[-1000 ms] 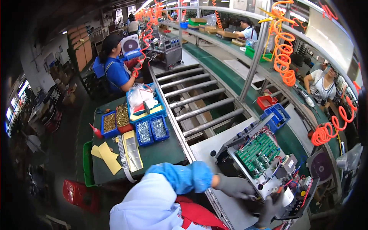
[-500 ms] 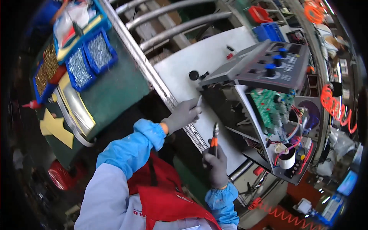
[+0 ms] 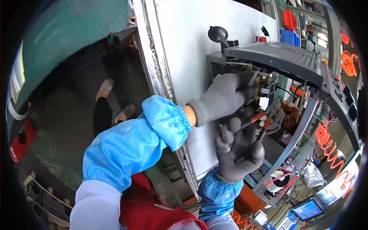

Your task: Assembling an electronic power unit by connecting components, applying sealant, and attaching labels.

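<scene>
Where casing shadows it, the left grip blurs.

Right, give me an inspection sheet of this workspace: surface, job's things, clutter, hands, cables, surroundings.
Surface: white work surface, metal rail along its left side.
Job's things: grey casing, open toward the hands; copper-wound coil inside; red-handled pliers reaching in near the coil, contact unclear.
Clutter: black round piece by the casing's corner; small red piece behind the casing.
Hands: gloved left hand at the casing's opening, grip unclear; gloved right hand holds the pliers, handles spread.
Cables: pink and red wires at a white cylinder; coiled orange hose beyond.
Surroundings: blue bin, red bin, lit monitor.
</scene>
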